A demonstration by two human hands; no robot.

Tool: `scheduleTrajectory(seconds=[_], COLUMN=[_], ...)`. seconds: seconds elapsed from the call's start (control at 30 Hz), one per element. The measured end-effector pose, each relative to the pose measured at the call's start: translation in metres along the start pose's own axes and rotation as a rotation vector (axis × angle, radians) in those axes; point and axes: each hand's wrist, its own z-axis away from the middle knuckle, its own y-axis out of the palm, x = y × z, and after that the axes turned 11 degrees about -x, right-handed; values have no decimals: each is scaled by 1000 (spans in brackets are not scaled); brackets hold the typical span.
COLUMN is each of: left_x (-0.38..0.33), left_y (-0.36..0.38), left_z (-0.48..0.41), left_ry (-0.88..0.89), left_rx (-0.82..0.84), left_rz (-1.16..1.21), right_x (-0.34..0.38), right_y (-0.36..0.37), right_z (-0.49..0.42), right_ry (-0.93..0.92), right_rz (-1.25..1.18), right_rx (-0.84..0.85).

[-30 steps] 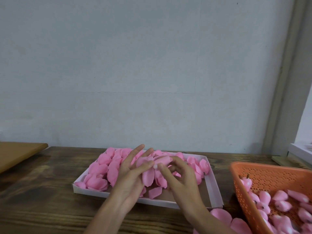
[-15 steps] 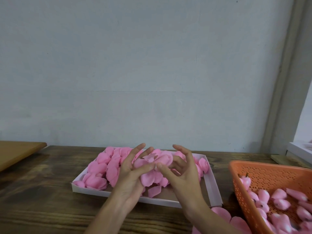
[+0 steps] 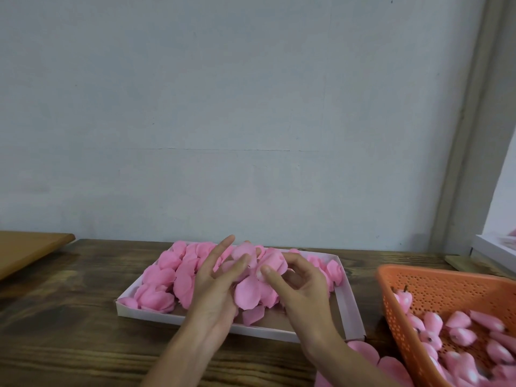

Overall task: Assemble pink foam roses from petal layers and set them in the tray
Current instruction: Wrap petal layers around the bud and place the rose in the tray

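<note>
A shallow white tray (image 3: 349,305) lies on the wooden table, with several pink foam roses (image 3: 167,275) filling its left and back parts. Both my hands hover over its middle with a pink foam rose (image 3: 252,277) between them. My left hand (image 3: 216,286) holds the rose from the left, thumb and fingers against its petals. My right hand (image 3: 300,286) pinches the rose's right side with thumb and curled fingers. A loose petal (image 3: 252,315) lies on the tray floor under my hands.
An orange perforated basket (image 3: 435,283) at the right holds several pink rosebud cores (image 3: 460,328). Loose pink petal layers (image 3: 371,356) lie on the table beside its front corner. A light wooden board (image 3: 28,250) sits far left; a white ledge (image 3: 494,250) far right.
My hands lifted the rose slightly and turned it. The right hand's fingers spread open half a second ago and have curled back onto the petals.
</note>
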Motion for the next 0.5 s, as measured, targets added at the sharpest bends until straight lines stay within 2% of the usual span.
scheduleTrajectory(seconds=[0.2,0.5], left_x=[-12,-10], left_y=[-3,-17], left_z=[-4,-12], left_ry=[90,169], left_rx=[-12,-67], left_rz=[-144,-283], right_x=[-1,-6], right_y=[-2,0], right_z=[-1,-2], right_ry=[2,-69], right_rz=[24,62], right_rx=[-21,56])
